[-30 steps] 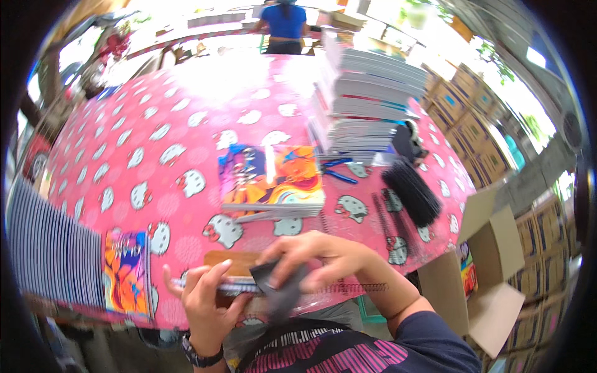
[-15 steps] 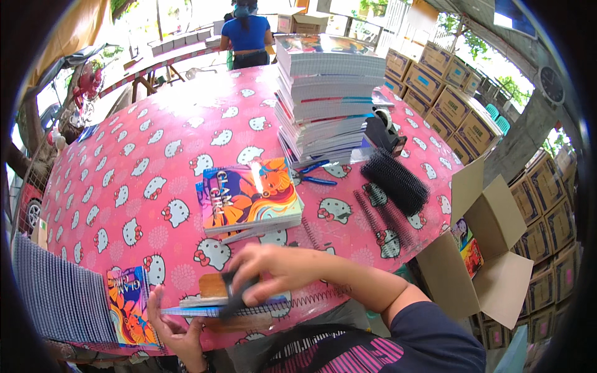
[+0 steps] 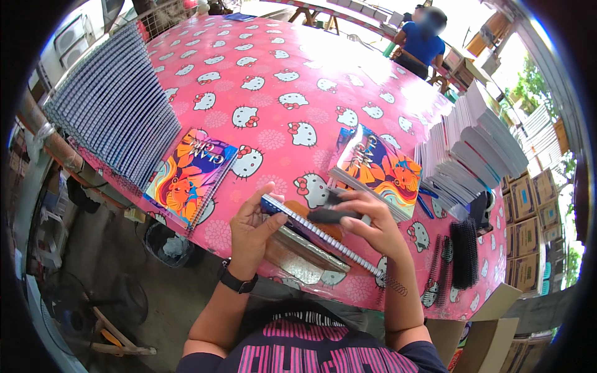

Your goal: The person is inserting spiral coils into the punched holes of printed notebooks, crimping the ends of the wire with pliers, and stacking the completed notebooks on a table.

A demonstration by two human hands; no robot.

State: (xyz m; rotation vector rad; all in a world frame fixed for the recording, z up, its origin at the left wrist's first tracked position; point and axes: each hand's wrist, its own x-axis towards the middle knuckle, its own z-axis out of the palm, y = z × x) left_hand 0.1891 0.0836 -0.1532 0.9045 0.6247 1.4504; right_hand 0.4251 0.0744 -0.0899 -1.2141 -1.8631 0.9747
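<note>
Since half a second ago our view has swung left, so the row of bound notebooks (image 3: 118,112) now fills the upper left and the finished notebook (image 3: 191,174) lies beside it. Our left hand (image 3: 252,233) is closed on the near end of the spiral-bound notebook (image 3: 311,239), held tilted over the pink surface (image 3: 261,68) edge. Our right hand (image 3: 373,227) has clenched a dark tool (image 3: 333,214), pressed onto the notebook's wire spine, just above it.
</note>
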